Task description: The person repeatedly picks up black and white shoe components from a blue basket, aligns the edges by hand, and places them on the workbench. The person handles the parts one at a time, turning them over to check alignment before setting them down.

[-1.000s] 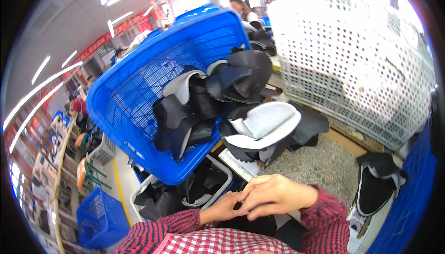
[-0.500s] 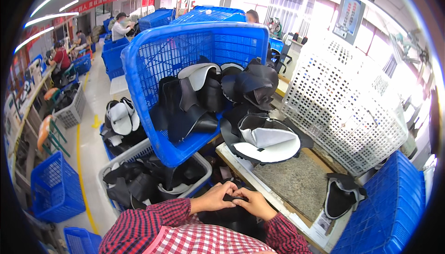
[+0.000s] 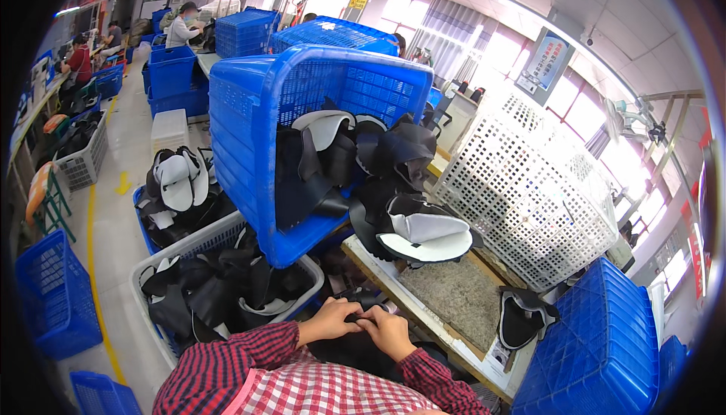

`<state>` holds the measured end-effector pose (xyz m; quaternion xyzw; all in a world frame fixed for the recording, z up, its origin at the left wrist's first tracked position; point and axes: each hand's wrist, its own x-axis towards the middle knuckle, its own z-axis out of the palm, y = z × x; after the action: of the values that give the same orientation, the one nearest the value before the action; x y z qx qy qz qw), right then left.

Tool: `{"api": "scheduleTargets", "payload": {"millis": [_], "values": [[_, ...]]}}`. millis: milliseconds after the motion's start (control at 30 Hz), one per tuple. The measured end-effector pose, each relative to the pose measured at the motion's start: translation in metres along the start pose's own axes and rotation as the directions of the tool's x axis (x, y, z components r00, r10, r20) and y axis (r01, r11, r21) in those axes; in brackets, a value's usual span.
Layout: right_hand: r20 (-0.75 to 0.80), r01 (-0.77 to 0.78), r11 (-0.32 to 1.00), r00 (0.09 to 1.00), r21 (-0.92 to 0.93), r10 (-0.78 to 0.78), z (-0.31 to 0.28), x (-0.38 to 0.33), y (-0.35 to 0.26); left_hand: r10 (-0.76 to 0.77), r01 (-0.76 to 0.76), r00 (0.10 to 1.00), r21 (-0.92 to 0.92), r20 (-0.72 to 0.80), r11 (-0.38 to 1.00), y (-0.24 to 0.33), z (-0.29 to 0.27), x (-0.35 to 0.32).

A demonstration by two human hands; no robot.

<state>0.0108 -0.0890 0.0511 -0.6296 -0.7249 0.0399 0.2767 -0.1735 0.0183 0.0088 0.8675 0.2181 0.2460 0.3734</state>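
Close in front of my body, my left hand (image 3: 330,320) and my right hand (image 3: 387,332) meet with fingertips nearly together. Both are closed on a black piece (image 3: 353,318), mostly covered by the fingers; it looks like a black shoe upper. More black material lies below them in shadow, and I cannot tell whether it is the same piece. Beyond my right hand, a black shoe upper with pale lining (image 3: 431,235) rests on the bench (image 3: 454,301). A smaller black upper (image 3: 523,320) lies at the bench's near right end.
A tilted blue crate (image 3: 246,139) holding black uppers stands ahead. At left, a grey crate (image 3: 151,326) is filled with black pieces. A white perforated crate (image 3: 529,195) leans at right, with a blue crate (image 3: 597,339) nearer. Several people sit working far left.
My view has turned, so the crates and bench sit further left in the picture. My hands stay together on the black piece, with slightly shifted fingers.
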Motion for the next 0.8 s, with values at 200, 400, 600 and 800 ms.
{"api": "scheduleTargets", "payload": {"millis": [200,400,600,800], "values": [[0.403,-0.426,0.778,0.882,0.463,0.243,0.034,-0.019,0.03,-0.042,0.018,0.996,-0.274,-0.084,0.962,-0.028,-0.006,-0.007],[0.176,-0.355,0.778,0.935,0.518,0.309,0.003,-0.04,-0.011,0.255,-0.285,0.936,-0.099,-0.242,0.953,-0.008,-0.053,0.026],[0.07,-0.412,0.709,0.886,0.572,0.458,-0.101,-0.073,-0.037,0.435,-0.332,0.886,0.437,-0.159,0.836,0.027,-0.03,0.095],[-0.085,-0.33,0.392,0.662,0.859,0.744,-0.156,-0.13,-0.031,0.301,-0.24,0.954,0.567,-0.014,0.788,-0.001,0.027,0.195]]}}
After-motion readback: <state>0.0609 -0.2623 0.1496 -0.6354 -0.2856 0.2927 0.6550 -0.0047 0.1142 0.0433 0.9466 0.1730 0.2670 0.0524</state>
